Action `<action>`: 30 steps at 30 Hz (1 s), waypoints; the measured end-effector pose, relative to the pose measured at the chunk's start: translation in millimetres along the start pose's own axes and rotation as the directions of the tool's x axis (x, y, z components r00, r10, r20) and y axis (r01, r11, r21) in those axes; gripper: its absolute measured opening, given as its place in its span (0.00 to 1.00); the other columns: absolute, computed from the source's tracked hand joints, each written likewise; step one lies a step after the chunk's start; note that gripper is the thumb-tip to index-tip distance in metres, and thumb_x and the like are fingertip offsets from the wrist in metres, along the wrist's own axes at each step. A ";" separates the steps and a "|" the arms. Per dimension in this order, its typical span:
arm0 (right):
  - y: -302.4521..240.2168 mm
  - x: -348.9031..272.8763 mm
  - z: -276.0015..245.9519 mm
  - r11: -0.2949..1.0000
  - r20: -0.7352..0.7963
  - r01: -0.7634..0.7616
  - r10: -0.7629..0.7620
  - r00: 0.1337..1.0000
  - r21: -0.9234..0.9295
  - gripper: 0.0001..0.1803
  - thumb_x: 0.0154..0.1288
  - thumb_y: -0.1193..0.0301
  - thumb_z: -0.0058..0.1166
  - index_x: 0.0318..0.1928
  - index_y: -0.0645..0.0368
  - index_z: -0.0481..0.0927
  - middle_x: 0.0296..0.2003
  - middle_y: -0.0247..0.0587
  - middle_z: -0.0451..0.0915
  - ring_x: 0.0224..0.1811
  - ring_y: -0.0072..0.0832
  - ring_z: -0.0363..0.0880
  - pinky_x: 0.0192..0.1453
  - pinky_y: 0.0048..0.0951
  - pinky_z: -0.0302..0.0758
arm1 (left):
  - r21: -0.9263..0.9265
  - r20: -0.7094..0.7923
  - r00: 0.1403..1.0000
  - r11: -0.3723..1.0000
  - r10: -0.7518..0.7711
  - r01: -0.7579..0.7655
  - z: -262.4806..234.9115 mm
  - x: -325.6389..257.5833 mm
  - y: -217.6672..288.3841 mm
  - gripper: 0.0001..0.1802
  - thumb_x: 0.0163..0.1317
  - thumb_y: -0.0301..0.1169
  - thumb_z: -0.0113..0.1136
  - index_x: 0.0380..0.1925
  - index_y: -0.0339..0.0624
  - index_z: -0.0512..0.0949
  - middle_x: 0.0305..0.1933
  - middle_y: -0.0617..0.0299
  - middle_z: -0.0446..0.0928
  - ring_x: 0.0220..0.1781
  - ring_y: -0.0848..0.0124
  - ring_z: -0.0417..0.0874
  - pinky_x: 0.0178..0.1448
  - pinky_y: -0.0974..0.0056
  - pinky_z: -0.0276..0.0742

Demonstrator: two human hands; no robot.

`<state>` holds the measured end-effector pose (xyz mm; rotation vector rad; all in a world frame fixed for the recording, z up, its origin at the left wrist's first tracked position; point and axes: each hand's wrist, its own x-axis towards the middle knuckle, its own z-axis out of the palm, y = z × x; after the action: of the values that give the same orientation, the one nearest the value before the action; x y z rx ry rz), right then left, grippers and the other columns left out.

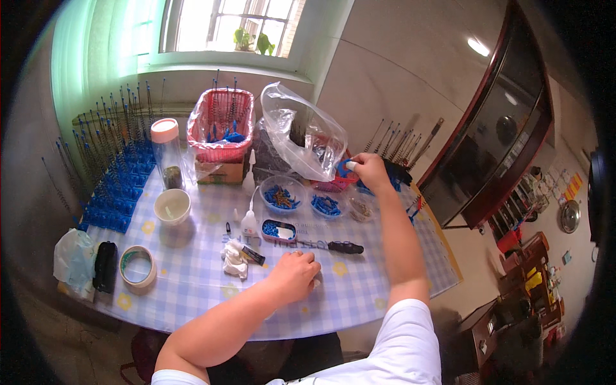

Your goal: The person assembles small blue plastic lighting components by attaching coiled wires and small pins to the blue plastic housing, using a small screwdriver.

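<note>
Checked blue-and-white tablecloth point(359, 282) covers a round table under a bright window; most places below are given from the black-handled screwdriver point(330, 246) lying at the cloth's middle.

Left forearm comes up from the lower edge, bent at the elbow, wrist low. Left hand point(294, 276) rests on the cloth just in front of the screwdriver, fingers curled into a loose fist; whether anything sits inside it cannot be told.

Right arm stretches nearly straight, well beyond the screwdriver toward the far right. Right hand point(370, 171) is pinched shut on a small blue piece point(347, 169), a white cot on one fingertip, right at the mouth of a clear plastic bag point(301, 138).

Between hand and screwdriver: three small clear bowls, two with blue pieces point(280, 196), one with darker bits. Left of the screwdriver: glue bottle point(248, 221), white cup point(172, 205), tape roll point(138, 266). Beyond: red basket point(221, 125), rows of blue-based wire stems point(119, 186).
</note>
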<state>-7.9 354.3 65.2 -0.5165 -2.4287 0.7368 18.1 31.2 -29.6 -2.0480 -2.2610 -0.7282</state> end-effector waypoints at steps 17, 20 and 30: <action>-70.2 -149.4 -1.7 0.948 0.530 0.313 -0.236 0.814 -0.058 0.14 0.52 0.67 0.61 0.35 0.64 0.83 0.27 0.50 0.82 0.29 0.38 0.81 0.37 0.38 0.76 | -0.088 -0.161 0.975 0.987 -0.150 0.137 0.1 2.1 -2.8 0.14 0.51 0.28 0.57 0.39 0.37 0.79 0.39 0.51 0.78 0.42 0.52 0.80 0.47 0.54 0.77; -53.7 -80.7 -19.4 0.973 0.224 0.196 -0.166 0.960 -0.119 0.15 0.51 0.65 0.61 0.34 0.64 0.83 0.26 0.51 0.82 0.28 0.39 0.81 0.36 0.38 0.76 | -0.052 -0.140 0.984 0.993 -0.110 0.104 1.0 4.4 1.7 0.15 0.49 0.29 0.58 0.39 0.37 0.79 0.38 0.51 0.78 0.42 0.53 0.80 0.48 0.54 0.76; 111.4 100.4 65.6 0.925 0.141 0.203 -0.165 0.976 -0.321 0.24 0.50 0.54 0.62 0.43 0.58 0.83 0.43 0.57 0.81 0.49 0.48 0.80 0.52 0.41 0.75 | 0.018 -0.241 0.969 0.998 0.061 -0.058 14.8 12.1 5.4 0.08 0.45 0.30 0.61 0.27 0.41 0.77 0.31 0.57 0.76 0.38 0.57 0.79 0.41 0.55 0.76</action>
<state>-103.1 464.9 -8.8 -0.3732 -2.6793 0.2797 25.9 47.8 -37.3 -1.8937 -2.0583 -0.9033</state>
